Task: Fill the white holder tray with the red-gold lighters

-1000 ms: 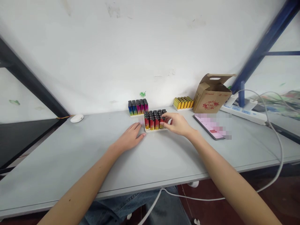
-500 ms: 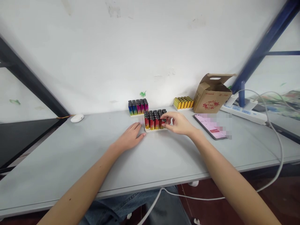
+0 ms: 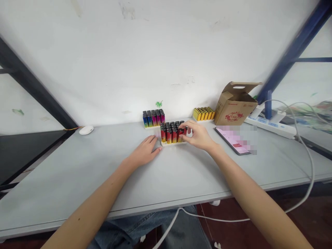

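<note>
Front white plastic tray (image 3: pixel 173 144) of black-capped red-yellow gradient lighters (image 3: pixel 169 135) on grey tabletop (image 3: pixel 77 166), rows near full. R hand (image 3: pixel 198 136) curled over lighters at tray's right end, grip unclear. L hand (image 3: pixel 145 148) open, flat, just beside tray. Rear blue-magenta lighters (image 3: pixel 153 119), yellow lighters (image 3: pixel 203 114) packed, no hands near.

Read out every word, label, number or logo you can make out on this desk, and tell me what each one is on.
Nothing here can be read for certain.
Box: red round emblem with characters, too small to read.
Phone: screen partly pixelated, unreadable.
Power strip: small markings, too blurred to read.
Lighters: no legible print.
</note>
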Demonstrator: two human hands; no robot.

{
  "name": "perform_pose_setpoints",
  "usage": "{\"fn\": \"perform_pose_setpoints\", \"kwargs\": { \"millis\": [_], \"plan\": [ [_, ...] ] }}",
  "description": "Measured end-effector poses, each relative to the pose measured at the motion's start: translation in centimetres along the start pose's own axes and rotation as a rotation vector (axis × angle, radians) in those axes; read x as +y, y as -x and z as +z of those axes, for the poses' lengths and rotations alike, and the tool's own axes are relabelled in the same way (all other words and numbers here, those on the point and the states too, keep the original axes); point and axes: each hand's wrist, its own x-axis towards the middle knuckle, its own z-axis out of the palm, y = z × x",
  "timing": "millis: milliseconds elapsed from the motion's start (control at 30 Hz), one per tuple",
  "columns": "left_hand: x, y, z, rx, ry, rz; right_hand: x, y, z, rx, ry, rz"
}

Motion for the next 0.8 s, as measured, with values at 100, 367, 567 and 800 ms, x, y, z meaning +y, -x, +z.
{"fn": "perform_pose_setpoints", "kwargs": {
  "millis": [100,367,567,800],
  "plan": [
    [0.1,0.0,-0.1,-0.01,-0.002,-0.006,0.1,-0.1,-0.1,0.086,0.031,0.018],
    [0.1,0.0,-0.1,-0.025,0.028,-0.029,2.3,0.2,0.8,0.112,-0.095,0.173],
    [-0.1,0.0,0.1,-0.021,0.03,-0.03,2.8,0.6,2.3,-0.171,-0.258,0.156],
    [-0.1,-0.1,-0.1,0.007,0.082,-0.042,3.3,0.7,2.8,-0.279,-0.291,0.185]
  ]
}}
